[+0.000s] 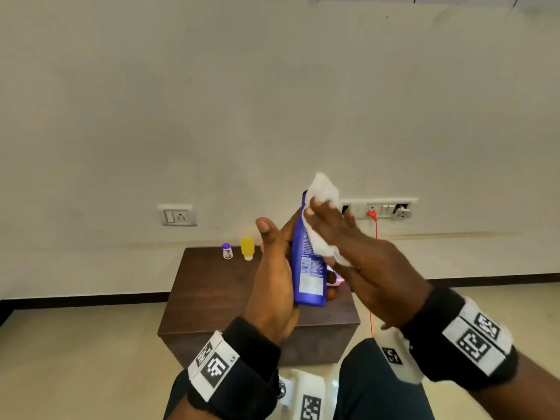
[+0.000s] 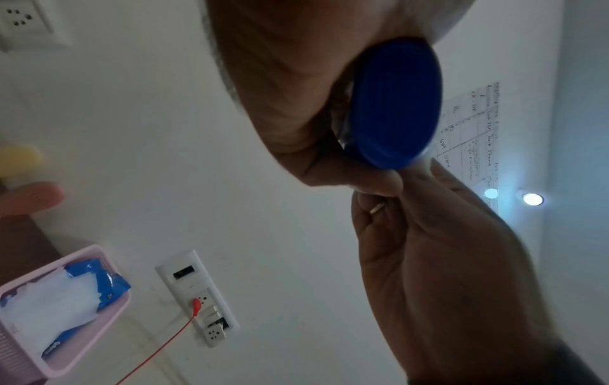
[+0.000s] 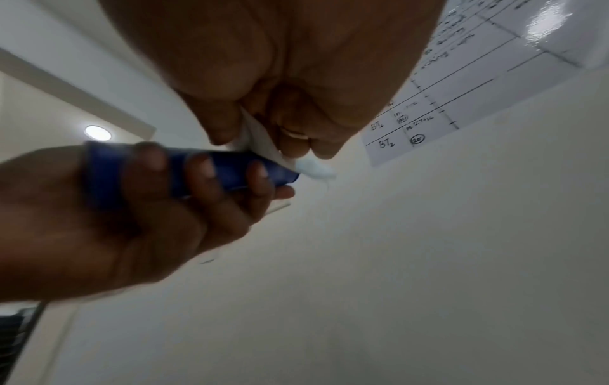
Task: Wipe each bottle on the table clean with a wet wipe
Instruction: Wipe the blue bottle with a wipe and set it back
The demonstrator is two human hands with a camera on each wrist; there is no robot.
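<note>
Blue bottle (image 1: 309,262) clasped upright in left grip (image 1: 272,286); right grip (image 1: 357,262), fingers straight, presses wet wipe (image 1: 321,213) against it.

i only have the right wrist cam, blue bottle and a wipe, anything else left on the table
Observer: Yes, a yellow bottle stands at the table's far edge.
Operator: just that one
Observer: No, a small purple-capped bottle stands just left of it.
Operator: where are spare wipes
Observer: An opened blue wipe pack lies in a pink basket.
</note>
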